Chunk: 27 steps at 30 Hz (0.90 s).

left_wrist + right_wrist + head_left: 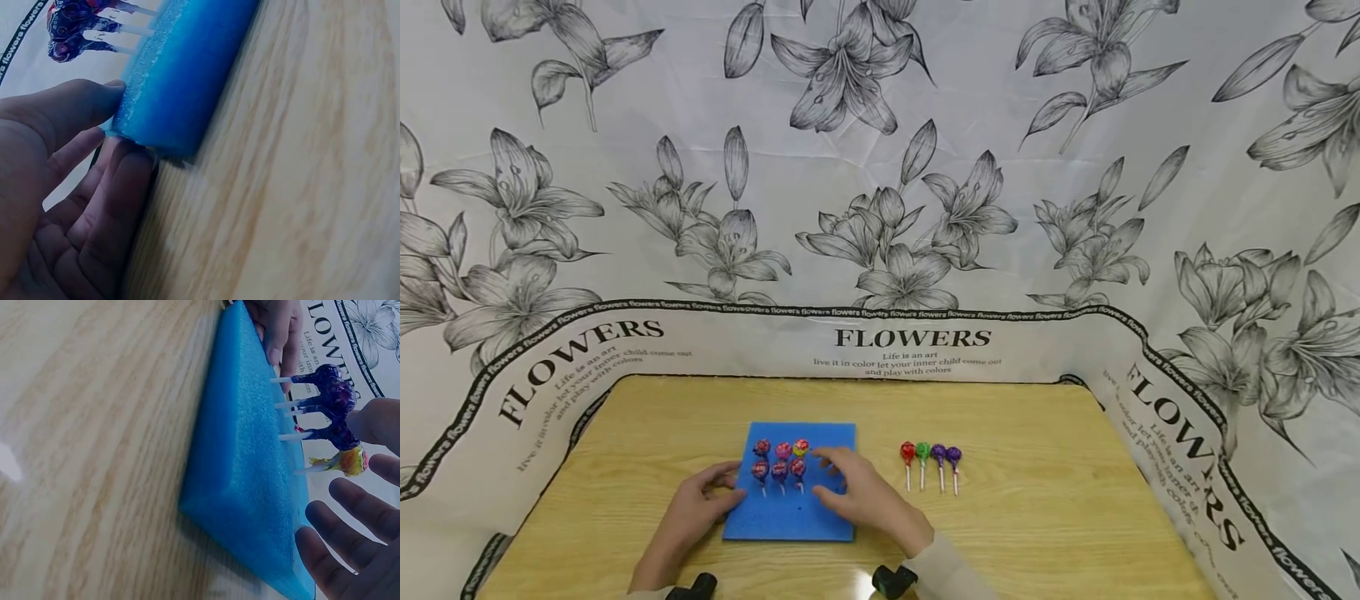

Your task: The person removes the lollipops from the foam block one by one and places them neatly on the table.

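Observation:
A thick blue foam board [790,525] lies on the table, with several wrapped lollipops [779,471] standing in it by their white sticks, in two rows. My left hand [696,504] holds the board's left edge; in the left wrist view its thumb [94,103] lies at the upper edge and the fingers are at the side and below. Over the right part of the board, my right hand [865,492] has its fingers spread and nothing in them. The yellow lollipop [351,461] at the end of the back row is nearest to those fingers.
Right of the board, a red lollipop [907,452], a green lollipop [922,452] and two purple lollipops [938,452] lie side by side on the wooden table [1037,500]. A white flower-printed cloth [910,342] hangs around the table's back and sides.

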### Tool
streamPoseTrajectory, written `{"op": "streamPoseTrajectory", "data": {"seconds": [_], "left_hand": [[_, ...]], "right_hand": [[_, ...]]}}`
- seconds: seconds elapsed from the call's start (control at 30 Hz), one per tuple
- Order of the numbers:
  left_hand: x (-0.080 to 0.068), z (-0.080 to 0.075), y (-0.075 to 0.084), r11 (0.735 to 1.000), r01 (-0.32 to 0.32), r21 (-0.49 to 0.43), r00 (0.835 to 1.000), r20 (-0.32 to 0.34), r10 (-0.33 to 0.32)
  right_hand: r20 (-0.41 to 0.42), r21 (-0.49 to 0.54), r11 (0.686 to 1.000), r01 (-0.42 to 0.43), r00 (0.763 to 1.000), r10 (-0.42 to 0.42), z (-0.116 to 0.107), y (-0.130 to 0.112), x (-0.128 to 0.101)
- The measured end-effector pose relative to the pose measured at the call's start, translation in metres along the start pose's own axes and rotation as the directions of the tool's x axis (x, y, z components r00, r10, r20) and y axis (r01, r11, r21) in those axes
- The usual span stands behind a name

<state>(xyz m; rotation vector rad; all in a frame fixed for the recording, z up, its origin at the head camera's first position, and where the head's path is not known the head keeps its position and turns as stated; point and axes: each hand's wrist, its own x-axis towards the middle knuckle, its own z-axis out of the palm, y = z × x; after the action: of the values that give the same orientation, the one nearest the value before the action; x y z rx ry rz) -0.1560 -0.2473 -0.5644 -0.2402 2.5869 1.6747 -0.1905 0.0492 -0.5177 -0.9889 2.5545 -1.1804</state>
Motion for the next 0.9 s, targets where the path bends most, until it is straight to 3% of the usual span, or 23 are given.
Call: {"op": "streamPoseTrajectory", "data": {"seconds": [0.4,0.9], "left_hand": [[0.003,0.005,0.0,1.0,-0.013,0.02,0.999,-0.03,0.013],[0.003,0.005,-0.005,0.998,0.022,0.053,0.998,-0.059,-0.019]], "right_hand": [[0.02,-0.042,0.998,0.049,0.999,-0.048,0.004,-0.004,0.0],[0.06,0.012,0.998,0.058,0.996,-0.059,0.011,-0.002,0.014]]}}
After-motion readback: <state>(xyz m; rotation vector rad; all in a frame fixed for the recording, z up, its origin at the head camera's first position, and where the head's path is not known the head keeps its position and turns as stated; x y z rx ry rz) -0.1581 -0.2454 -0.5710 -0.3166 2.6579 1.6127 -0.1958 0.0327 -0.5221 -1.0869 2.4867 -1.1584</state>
